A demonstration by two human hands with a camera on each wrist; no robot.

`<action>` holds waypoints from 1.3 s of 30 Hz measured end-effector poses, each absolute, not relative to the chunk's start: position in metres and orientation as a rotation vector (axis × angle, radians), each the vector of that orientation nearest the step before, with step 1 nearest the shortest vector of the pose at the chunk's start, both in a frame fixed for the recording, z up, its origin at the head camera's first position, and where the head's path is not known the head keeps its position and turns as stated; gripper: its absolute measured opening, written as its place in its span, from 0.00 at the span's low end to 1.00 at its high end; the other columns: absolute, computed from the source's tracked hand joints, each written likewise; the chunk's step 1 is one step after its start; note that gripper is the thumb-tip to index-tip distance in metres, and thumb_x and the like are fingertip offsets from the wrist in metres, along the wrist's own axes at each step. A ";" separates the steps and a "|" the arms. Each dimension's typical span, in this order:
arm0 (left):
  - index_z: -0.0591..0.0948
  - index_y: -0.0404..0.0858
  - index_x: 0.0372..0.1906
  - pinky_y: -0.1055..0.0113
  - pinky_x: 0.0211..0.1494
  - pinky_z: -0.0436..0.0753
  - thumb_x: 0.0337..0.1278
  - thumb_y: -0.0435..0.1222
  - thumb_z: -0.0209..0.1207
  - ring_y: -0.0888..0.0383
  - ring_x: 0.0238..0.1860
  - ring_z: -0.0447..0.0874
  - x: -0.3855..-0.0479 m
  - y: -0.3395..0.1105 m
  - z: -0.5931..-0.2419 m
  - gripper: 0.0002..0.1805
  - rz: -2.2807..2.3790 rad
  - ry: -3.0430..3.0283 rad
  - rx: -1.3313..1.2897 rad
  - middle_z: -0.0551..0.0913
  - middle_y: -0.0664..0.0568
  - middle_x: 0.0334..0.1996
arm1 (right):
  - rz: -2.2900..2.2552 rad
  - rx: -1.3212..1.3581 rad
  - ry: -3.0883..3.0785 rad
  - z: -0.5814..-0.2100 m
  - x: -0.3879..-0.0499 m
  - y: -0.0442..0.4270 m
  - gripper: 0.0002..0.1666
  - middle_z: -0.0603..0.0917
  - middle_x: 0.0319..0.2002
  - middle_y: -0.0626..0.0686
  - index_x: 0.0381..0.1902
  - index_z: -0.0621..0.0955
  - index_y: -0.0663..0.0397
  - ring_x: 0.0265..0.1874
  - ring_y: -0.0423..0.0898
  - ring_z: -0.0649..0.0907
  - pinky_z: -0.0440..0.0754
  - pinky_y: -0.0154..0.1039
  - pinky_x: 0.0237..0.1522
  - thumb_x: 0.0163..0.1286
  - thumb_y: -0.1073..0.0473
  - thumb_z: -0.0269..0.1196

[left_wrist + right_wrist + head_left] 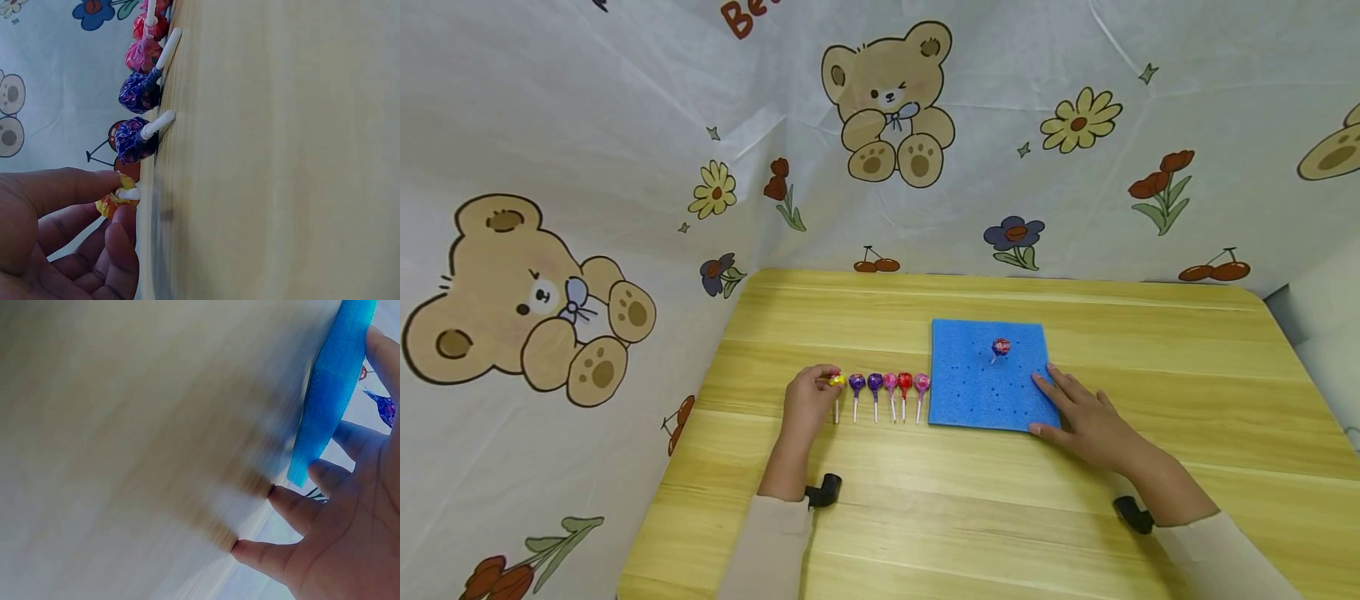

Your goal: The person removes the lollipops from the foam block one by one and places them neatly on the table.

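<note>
My left hand [807, 402] pinches a yellow-wrapped lollipop [110, 203] between thumb and fingers, at the left end of a row on the table. To its right lie two purple lollipops [857, 382], then pink and red ones [906, 382], sticks toward me. A blue foam board [958, 375] dotted with small holes lies right of the row. One red-and-blue lollipop [1001, 347] stands in it, its stick slightly tilted. My right hand [1090, 425] rests with spread fingers on the board's right edge; in the right wrist view two fingertips touch the tabletop beside the foam [331, 381].
The wooden table [925, 517] carries all of this. A white cloth [1000, 75] printed with bears and flowers hangs behind it and along the left side. A black wrist camera mount [824, 490] sits at the left wrist, another [1132, 515] at the right.
</note>
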State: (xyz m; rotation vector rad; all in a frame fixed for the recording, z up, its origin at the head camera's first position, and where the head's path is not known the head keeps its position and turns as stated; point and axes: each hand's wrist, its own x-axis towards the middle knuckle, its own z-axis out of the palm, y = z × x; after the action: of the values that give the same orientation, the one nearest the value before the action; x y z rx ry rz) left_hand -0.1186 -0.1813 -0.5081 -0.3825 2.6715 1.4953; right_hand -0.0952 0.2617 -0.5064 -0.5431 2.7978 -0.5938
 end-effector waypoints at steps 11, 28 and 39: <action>0.86 0.38 0.51 0.66 0.38 0.84 0.61 0.30 0.65 0.50 0.45 0.85 -0.126 -0.180 -0.512 0.14 1.422 2.680 -0.335 0.85 0.43 0.48 | -0.600 -0.536 2.797 -0.508 -0.096 0.263 0.51 0.51 0.81 0.62 0.81 0.55 0.46 0.77 0.71 0.56 0.50 0.83 0.65 0.70 0.33 0.61; 0.86 0.40 0.53 0.67 0.36 0.82 0.60 0.30 0.65 0.50 0.45 0.84 -0.127 -0.180 -0.512 0.16 1.422 2.698 -0.289 0.82 0.44 0.47 | -0.591 -0.534 2.799 -0.508 -0.096 0.262 0.52 0.51 0.81 0.62 0.82 0.55 0.46 0.77 0.71 0.57 0.50 0.83 0.65 0.70 0.33 0.61; 0.86 0.40 0.53 0.64 0.40 0.86 0.61 0.30 0.65 0.49 0.46 0.84 -0.125 -0.182 -0.508 0.15 1.416 2.710 -0.295 0.82 0.44 0.47 | -0.592 -0.534 2.798 -0.507 -0.095 0.262 0.52 0.51 0.81 0.62 0.82 0.55 0.46 0.77 0.71 0.56 0.51 0.83 0.65 0.70 0.33 0.61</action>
State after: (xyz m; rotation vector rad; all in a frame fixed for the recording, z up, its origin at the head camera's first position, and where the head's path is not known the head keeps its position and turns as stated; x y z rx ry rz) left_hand -0.1247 -0.1825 -0.5083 -0.2951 2.7105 1.4156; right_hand -0.0951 0.2618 -0.5069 -0.5343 2.7977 -0.5922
